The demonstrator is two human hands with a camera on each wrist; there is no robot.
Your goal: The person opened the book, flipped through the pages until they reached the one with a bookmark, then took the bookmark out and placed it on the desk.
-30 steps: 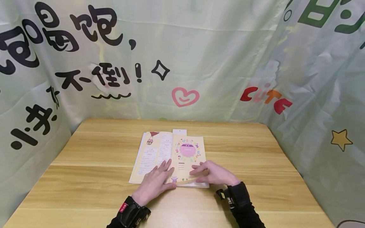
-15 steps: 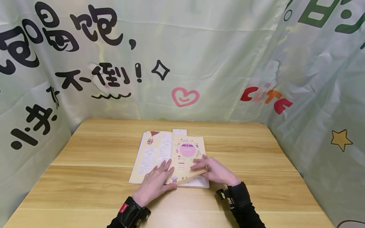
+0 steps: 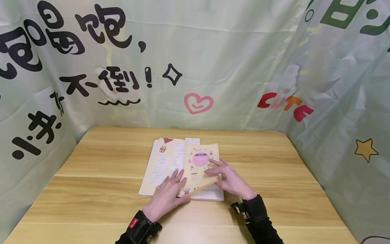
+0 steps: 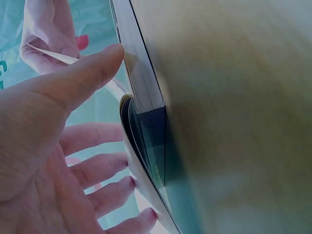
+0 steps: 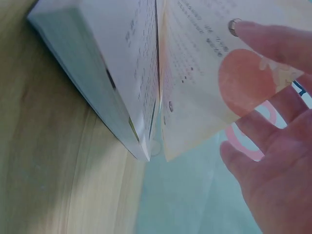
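Note:
A book (image 3: 161,164) lies open on the wooden table, its left page carrying lines of print and a balloon drawing. The cream right-hand page (image 3: 199,174) has a pink circle, and its lower right corner is raised, baring a white printed page underneath. My left hand (image 3: 167,197) rests with spread fingers on the left page, its thumb (image 4: 97,68) at the bottom edge of the book. With thumb and fingers on opposite sides, my right hand (image 3: 233,179) pinches the raised page; the right wrist view shows its printed underside (image 5: 204,97) with a red circle.
A white tab of card (image 3: 192,141) sticks out beyond the book's top edge. Wooden tabletop (image 3: 259,159) surrounds the book. Behind and at both sides hangs a pale green printed cloth (image 3: 237,67). A dark cable (image 3: 374,237) shows at the lower right corner.
My right hand has moved slightly up and away along the page's edge, lifting the corner higher, and more of the white page beneath shows. The left hand stays almost where it was.

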